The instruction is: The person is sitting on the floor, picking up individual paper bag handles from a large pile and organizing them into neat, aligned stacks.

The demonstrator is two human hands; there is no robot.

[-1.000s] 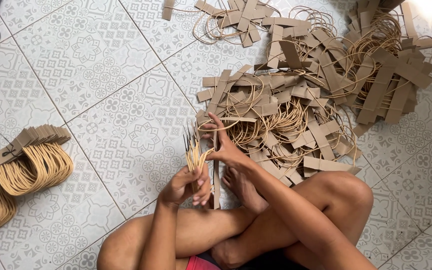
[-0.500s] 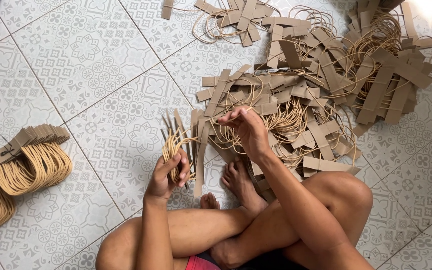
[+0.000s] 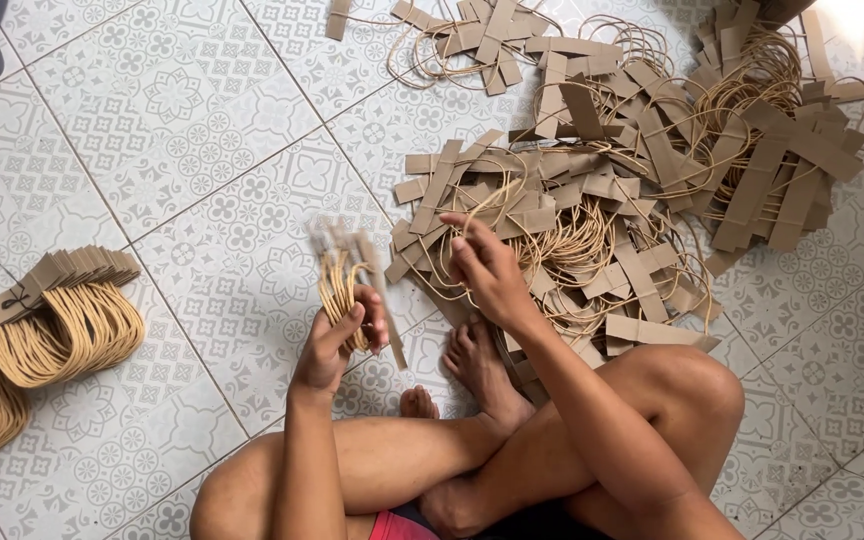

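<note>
While gripped in the left hand (image 3: 337, 335): small bunch of handles (image 3: 347, 280), brown card strips with tan cord loops, blurred, held above the tiled floor (image 3: 202, 150).
Left grip: closed around the bunch.
Right hand (image 3: 487, 270): fingers bent, touching the loose pile (image 3: 592, 210); grip closed or not, could not tell.
Risk: cords tangled, likely to drag neighbours; bunch apt to fan and slip.
Textures: stiff flat card, springy twisted cord.
Aside: tied bundle (image 3: 47, 330) at left, well apart.

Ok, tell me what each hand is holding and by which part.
Left hand grips a small bundle of paper-cord handles by its lower cord loops. Right hand reaches into the loose pile; its grasp cannot be told.
</note>
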